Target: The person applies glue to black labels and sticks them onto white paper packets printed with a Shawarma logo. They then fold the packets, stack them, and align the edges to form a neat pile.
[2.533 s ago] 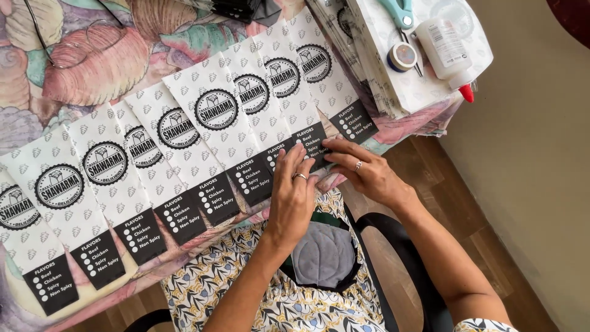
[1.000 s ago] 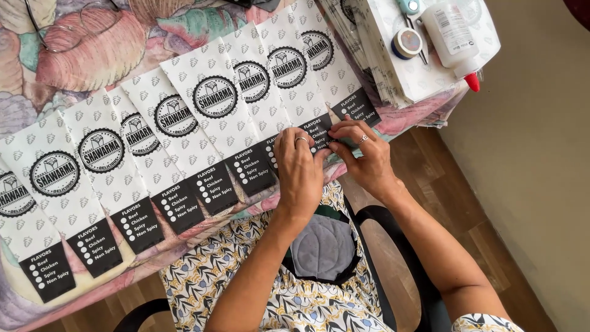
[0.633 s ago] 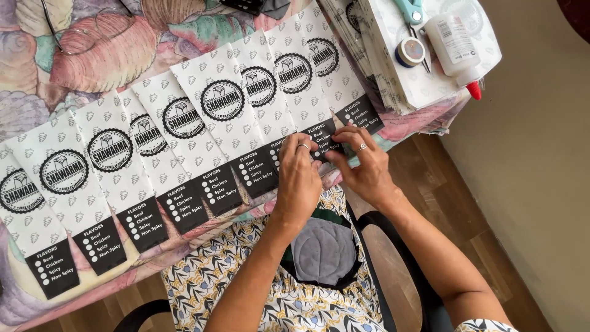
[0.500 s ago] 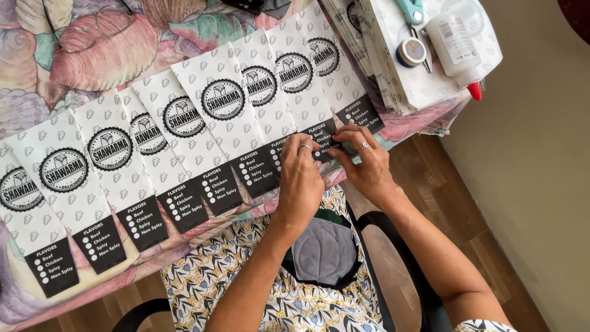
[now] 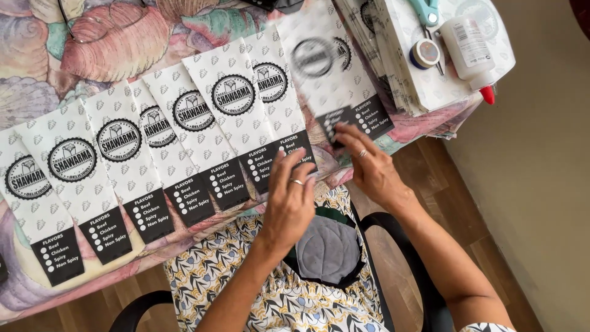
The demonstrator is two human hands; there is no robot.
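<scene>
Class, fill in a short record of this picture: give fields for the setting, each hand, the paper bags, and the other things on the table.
setting: table under a flowered cloth, person seated at its edge
right hand: fingertips pinch the dark bottom strip of a blurred paper bag, lifting it
left hand: open, fingers spread above the bag row's lower edge, holding nothing
bag row: white printed bags overlapping in a slanted line, dark strips toward the person
top right: bag stack, tape roll, glue bottle, scissors

Rings on both hands [image 5: 292, 206]; patterned yellow-and-white dress [image 5: 295, 301].
</scene>
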